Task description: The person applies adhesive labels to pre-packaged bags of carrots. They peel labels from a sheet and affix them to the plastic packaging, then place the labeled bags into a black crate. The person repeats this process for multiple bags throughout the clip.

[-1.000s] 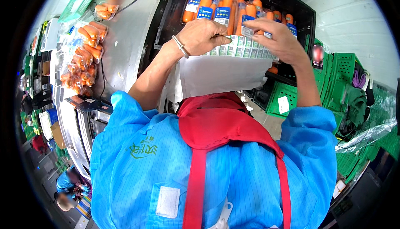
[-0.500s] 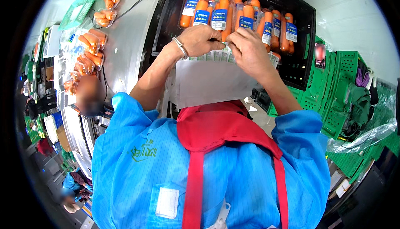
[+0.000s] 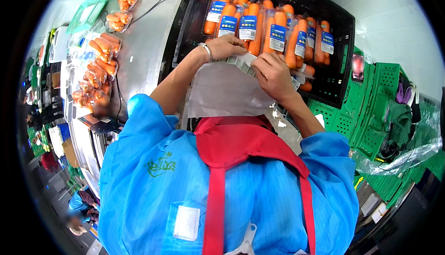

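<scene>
Both of my hands pinch the upper edge of a white label sheet [image 3: 227,92] that hangs in front of the red apron. Along that edge runs a row of printed labels [image 3: 246,64], which bends between my fingers. My left hand [image 3: 225,47], with a light bracelet at the wrist, is closed on the sheet's top left. Just to its right, my right hand [image 3: 274,75] is closed on the edge too; its fingertips partly hide what they grip. Right beyond my hands, plastic packs of carrots [image 3: 249,25] with blue-and-white labels stand in a black crate [image 3: 334,81].
On the metal table [image 3: 148,28] at left lie several clear packs of carrots [image 3: 103,46] and a light green basket [image 3: 90,11]. A dark cable crosses it. Green crates [image 3: 371,111] are stacked at right, with cloths and plastic film. Another person [image 3: 81,204] is at far lower left.
My right hand has moved down and slightly right. The label sheet has shifted left, and its top edge now bends up between my hands. My left hand has moved slightly down and right.
</scene>
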Available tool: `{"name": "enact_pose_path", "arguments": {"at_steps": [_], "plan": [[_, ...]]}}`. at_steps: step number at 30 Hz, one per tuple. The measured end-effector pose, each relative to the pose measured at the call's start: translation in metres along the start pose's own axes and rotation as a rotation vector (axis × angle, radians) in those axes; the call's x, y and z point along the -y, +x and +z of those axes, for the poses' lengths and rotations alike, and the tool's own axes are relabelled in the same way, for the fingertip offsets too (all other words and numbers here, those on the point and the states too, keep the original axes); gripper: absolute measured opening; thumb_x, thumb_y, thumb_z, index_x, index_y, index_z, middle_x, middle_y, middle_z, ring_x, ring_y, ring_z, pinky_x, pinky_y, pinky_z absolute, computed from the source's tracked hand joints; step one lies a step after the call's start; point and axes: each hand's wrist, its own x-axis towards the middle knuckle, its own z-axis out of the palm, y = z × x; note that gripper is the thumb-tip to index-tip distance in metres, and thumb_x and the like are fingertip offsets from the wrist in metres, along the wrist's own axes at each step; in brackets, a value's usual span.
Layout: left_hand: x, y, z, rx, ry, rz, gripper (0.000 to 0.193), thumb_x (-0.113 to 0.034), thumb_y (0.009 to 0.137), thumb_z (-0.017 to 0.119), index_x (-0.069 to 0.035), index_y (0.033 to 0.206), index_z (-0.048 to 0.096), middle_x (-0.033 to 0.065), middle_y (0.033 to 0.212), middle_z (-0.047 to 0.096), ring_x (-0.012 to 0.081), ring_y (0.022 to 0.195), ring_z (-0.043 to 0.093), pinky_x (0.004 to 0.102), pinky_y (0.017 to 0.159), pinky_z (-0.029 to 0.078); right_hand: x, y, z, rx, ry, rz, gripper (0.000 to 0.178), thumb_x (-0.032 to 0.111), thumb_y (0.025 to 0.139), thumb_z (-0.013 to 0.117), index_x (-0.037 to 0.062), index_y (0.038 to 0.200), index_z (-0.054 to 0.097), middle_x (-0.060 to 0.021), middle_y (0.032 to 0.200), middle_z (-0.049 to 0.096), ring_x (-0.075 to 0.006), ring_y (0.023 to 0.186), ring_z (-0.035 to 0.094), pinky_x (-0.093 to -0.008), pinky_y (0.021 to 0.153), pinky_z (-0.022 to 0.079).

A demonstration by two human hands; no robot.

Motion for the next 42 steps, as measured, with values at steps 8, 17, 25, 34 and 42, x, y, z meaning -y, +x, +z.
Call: {"name": "enact_pose_path", "arguments": {"at_steps": [8,17,25,34,42], "plan": [[0.015,-0.073,-0.029,-0.231,0.210,0.056,0.024,-0.020,0.083,0.053,0.003,0.082,0.058,0.0124,0.065,0.054,0.0188,0.060,0.051,0.0306,0.058,0.042,-0.042,0.070,0.009,-0.053,1.030,0.738,0.010,0.013,0.082,0.059,0.0029,0.084,0.059,-0.0007,0.074,0.057,-0.0079,0.066,0.052,-0.0243,0.059,0.042],[0.043,-0.174,-0.052,-0.379,0.106,-0.010,0.017,-0.014,0.087,0.051,0.001,0.081,0.056,0.0033,0.062,0.048,0.0081,0.061,0.043,0.0246,0.054,0.038,-0.119,0.116,0.130,-0.121,0.996,1.195,0.011,0.011,0.080,0.059,0.0067,0.089,0.063,0.0008,0.067,0.057,-0.0062,0.049,0.046,-0.0202,0.042,0.035],[0.065,-0.186,-0.067,-0.363,0.048,-0.020,0.017,-0.014,0.086,0.052,0.001,0.080,0.057,0.0024,0.062,0.048,0.0074,0.060,0.044,0.0243,0.054,0.038,-0.122,0.117,0.119,-0.249,0.903,1.175,0.017,0.009,0.080,0.057,0.0038,0.096,0.062,-0.0016,0.071,0.059,-0.0076,0.054,0.050,-0.0215,0.046,0.038],[0.072,-0.167,-0.071,-0.237,-0.013,-0.001,0.019,-0.015,0.084,0.053,0.003,0.080,0.058,0.0104,0.063,0.052,0.0137,0.056,0.049,0.0283,0.053,0.041,-0.125,0.089,0.087,-0.204,0.825,1.090,0.027,0.020,0.079,0.063,-0.0001,0.097,0.062,-0.0077,0.078,0.063,-0.0130,0.065,0.058,-0.0221,0.056,0.043],[0.070,-0.167,-0.067,-0.241,-0.001,0.002,0.020,-0.016,0.084,0.054,0.003,0.080,0.058,0.0122,0.064,0.054,0.0168,0.057,0.052,0.0300,0.054,0.042,-0.120,0.152,0.137,0.269,-0.268,0.909,0.034,0.036,0.074,0.064,0.0067,0.092,0.066,-0.0166,0.092,0.064,-0.0317,0.084,0.062,-0.0408,0.073,0.048]]}}
